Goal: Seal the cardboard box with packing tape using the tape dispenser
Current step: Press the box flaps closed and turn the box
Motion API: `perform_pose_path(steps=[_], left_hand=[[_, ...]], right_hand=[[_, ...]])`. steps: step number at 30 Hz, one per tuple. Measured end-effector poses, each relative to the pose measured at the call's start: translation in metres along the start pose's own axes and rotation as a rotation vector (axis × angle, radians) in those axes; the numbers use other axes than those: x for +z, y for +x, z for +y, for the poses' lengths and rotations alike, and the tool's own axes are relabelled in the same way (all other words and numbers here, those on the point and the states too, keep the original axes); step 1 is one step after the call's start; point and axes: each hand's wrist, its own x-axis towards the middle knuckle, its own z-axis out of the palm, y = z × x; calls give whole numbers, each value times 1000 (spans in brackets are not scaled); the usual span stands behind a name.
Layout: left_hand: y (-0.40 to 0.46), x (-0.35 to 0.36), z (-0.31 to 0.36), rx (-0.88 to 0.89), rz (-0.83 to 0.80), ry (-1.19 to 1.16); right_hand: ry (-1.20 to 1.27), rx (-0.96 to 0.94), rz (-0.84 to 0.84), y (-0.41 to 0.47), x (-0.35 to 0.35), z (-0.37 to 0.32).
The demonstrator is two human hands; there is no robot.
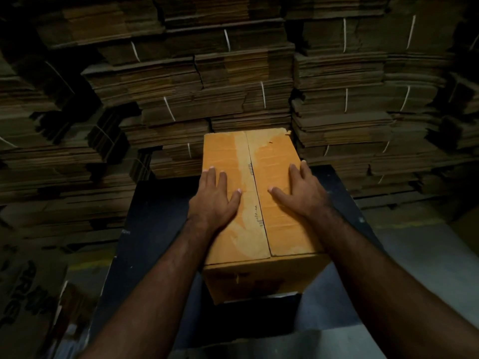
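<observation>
Bundles [77, 156] of flattened cardboard are stacked at the left and behind. Left hand [215, 196] is laid flat, fingers spread, on the left flap of the box [261, 278], which is set on a dark table [134, 250]. Its centre seam [256, 200] is closed, untaped. Right hand [298, 191] is pressed open-palmed on the right flap.

Tall stacks of flattened brown cardboard sheets [233, 73] fill background, bundles tied with white string [168, 108]. Dark black table [145, 229] in centre. Grey concrete floor [414, 252] right. Printed flat cardboard [28, 294] lower left, lettering unreadable.
</observation>
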Motion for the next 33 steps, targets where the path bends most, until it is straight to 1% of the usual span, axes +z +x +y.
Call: perform_pose_path(steps=[7,14,18,21,22,24,27,30,33], left_hand=[[15,4,1,-33,-3,17],[11,4,4,-78,36,13],[8,3,7,-80,10,4],[2,2,8,-108,21,-9],[0,0,9,-146,24,-49],[-2,-2,5,-265,12,-209],[-4,-10,-7,-401,-49,-506],[-23,-18,-6,-495,-46,-796],[-60,-27,13,-561,-83,-1051]], right_hand=[[-17,-25,-4,13,-2,2],[7,-62,14,15,0,8],[-40,-41,34,13,2,7],[-17,-57,51,9,1,7],[13,-50,73,8,1,7],[87,3,121,7,2,6],[139,101,84,11,-4,2],[137,36,6,23,-12,-5],[45,-31,-33,37,-19,-22]])
